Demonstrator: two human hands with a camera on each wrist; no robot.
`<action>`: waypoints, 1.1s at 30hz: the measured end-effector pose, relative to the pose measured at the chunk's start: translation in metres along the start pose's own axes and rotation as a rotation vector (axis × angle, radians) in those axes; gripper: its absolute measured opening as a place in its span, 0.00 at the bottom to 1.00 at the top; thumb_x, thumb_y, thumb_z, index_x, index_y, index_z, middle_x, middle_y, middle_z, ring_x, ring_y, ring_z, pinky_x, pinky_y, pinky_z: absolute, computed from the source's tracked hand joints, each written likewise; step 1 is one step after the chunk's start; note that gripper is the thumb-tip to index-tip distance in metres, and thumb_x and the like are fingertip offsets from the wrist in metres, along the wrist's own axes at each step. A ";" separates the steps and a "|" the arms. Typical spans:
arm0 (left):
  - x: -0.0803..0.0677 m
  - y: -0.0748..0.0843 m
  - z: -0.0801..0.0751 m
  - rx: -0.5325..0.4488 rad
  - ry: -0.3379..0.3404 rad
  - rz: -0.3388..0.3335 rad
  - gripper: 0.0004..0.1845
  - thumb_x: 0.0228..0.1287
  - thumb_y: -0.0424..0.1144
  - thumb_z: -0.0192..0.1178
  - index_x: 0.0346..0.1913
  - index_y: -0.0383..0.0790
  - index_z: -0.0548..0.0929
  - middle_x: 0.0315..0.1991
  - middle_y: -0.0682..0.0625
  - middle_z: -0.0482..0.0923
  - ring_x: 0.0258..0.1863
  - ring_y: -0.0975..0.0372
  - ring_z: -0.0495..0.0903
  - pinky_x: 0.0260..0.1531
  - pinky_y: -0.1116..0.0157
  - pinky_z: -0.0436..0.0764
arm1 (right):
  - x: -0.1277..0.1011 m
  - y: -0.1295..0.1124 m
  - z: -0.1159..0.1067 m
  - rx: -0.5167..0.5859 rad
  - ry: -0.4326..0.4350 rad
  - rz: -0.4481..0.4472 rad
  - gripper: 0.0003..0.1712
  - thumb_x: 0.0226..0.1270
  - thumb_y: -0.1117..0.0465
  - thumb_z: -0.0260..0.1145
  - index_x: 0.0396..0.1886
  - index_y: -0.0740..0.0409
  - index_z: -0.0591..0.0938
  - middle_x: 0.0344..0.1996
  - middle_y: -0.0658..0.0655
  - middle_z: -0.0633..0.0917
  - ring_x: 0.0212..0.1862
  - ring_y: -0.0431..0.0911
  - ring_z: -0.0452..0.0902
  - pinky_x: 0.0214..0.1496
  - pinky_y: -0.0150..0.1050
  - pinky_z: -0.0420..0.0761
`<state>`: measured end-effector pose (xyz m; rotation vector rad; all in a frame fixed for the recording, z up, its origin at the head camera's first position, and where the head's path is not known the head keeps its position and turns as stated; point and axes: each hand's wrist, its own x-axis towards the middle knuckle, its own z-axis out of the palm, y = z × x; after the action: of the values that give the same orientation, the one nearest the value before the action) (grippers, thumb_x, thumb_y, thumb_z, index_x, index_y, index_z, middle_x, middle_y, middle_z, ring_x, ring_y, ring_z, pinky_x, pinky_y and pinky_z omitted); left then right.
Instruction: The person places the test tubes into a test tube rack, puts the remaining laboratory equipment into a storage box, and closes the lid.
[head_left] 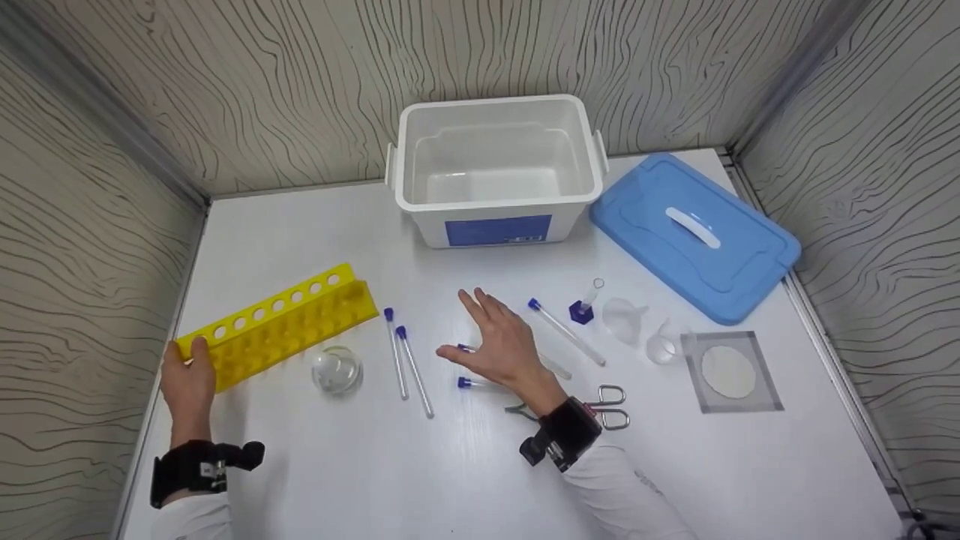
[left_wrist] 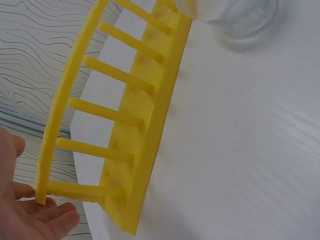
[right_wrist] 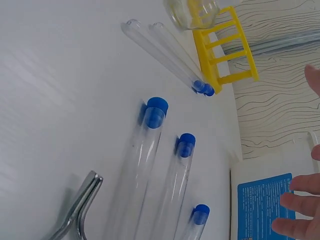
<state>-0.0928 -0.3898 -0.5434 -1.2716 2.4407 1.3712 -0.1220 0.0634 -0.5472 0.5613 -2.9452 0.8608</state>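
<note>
Lab bench: test tubes (head_left: 413, 371), yellow rack (head_left: 281, 325), funnel (head_left: 624, 318), flask (head_left: 337, 370).

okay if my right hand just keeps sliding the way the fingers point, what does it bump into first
Probably nothing on the table. The right hand points up-left across bare table, between the two capped tubes and the white storage box. It might graze the box's left corner; depth is unclear.
</note>
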 end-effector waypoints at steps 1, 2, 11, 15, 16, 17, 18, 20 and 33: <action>0.000 -0.001 -0.001 0.000 0.002 0.003 0.39 0.76 0.59 0.29 0.80 0.45 0.32 0.82 0.40 0.36 0.78 0.46 0.52 0.77 0.49 0.59 | 0.000 -0.002 0.002 0.006 -0.014 0.004 0.56 0.53 0.23 0.61 0.77 0.47 0.62 0.73 0.61 0.69 0.71 0.60 0.69 0.66 0.59 0.76; 0.001 -0.002 -0.001 0.002 0.004 0.002 0.38 0.76 0.58 0.29 0.80 0.46 0.32 0.82 0.40 0.36 0.78 0.46 0.53 0.77 0.50 0.60 | 0.000 -0.003 0.003 0.012 -0.024 0.005 0.56 0.53 0.23 0.61 0.77 0.46 0.62 0.73 0.61 0.69 0.71 0.60 0.69 0.66 0.59 0.76; 0.005 -0.004 -0.003 0.074 -0.005 0.055 0.37 0.78 0.50 0.32 0.79 0.41 0.32 0.81 0.38 0.33 0.79 0.44 0.48 0.78 0.48 0.57 | 0.001 -0.013 0.015 0.047 -0.071 0.014 0.55 0.55 0.23 0.58 0.77 0.47 0.63 0.73 0.62 0.70 0.71 0.60 0.70 0.65 0.59 0.76; 0.006 -0.004 -0.003 0.094 -0.006 0.077 0.37 0.78 0.50 0.33 0.79 0.39 0.33 0.80 0.36 0.35 0.78 0.42 0.49 0.77 0.48 0.58 | -0.001 -0.015 0.017 0.067 -0.077 0.031 0.55 0.55 0.23 0.59 0.77 0.46 0.62 0.73 0.62 0.70 0.71 0.60 0.69 0.68 0.59 0.75; 0.006 -0.003 -0.002 0.098 -0.005 0.078 0.37 0.78 0.50 0.33 0.79 0.39 0.33 0.81 0.36 0.35 0.78 0.42 0.50 0.77 0.48 0.59 | -0.001 -0.015 0.017 0.065 -0.079 0.035 0.55 0.55 0.23 0.59 0.77 0.46 0.62 0.73 0.62 0.70 0.71 0.60 0.69 0.68 0.59 0.74; 0.006 -0.003 -0.002 0.101 -0.003 0.083 0.37 0.78 0.50 0.33 0.79 0.38 0.33 0.80 0.36 0.35 0.78 0.42 0.51 0.76 0.48 0.60 | -0.001 -0.015 0.018 0.064 -0.081 0.038 0.55 0.55 0.23 0.58 0.77 0.46 0.62 0.73 0.62 0.69 0.72 0.60 0.69 0.69 0.59 0.74; 0.006 -0.002 -0.001 0.104 -0.001 0.089 0.37 0.78 0.50 0.34 0.79 0.38 0.34 0.80 0.36 0.36 0.78 0.42 0.52 0.76 0.48 0.61 | -0.001 -0.015 0.018 0.061 -0.082 0.042 0.55 0.56 0.23 0.58 0.77 0.46 0.62 0.73 0.62 0.69 0.72 0.59 0.69 0.69 0.59 0.73; 0.006 0.000 0.001 0.111 -0.006 0.096 0.38 0.78 0.50 0.35 0.79 0.38 0.35 0.81 0.36 0.37 0.77 0.42 0.54 0.75 0.48 0.63 | -0.001 -0.015 0.019 0.053 -0.085 0.047 0.54 0.57 0.23 0.57 0.77 0.45 0.62 0.73 0.61 0.69 0.72 0.59 0.69 0.70 0.58 0.73; 0.006 0.025 0.017 0.235 -0.091 0.147 0.38 0.78 0.52 0.38 0.80 0.37 0.40 0.78 0.32 0.50 0.72 0.41 0.64 0.70 0.48 0.70 | 0.011 -0.008 0.010 0.158 -0.068 0.149 0.49 0.61 0.25 0.56 0.77 0.43 0.63 0.74 0.59 0.69 0.72 0.57 0.68 0.70 0.59 0.72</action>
<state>-0.1194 -0.3746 -0.5387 -0.9750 2.5822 1.1017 -0.1283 0.0481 -0.5501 0.3868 -3.0302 1.1181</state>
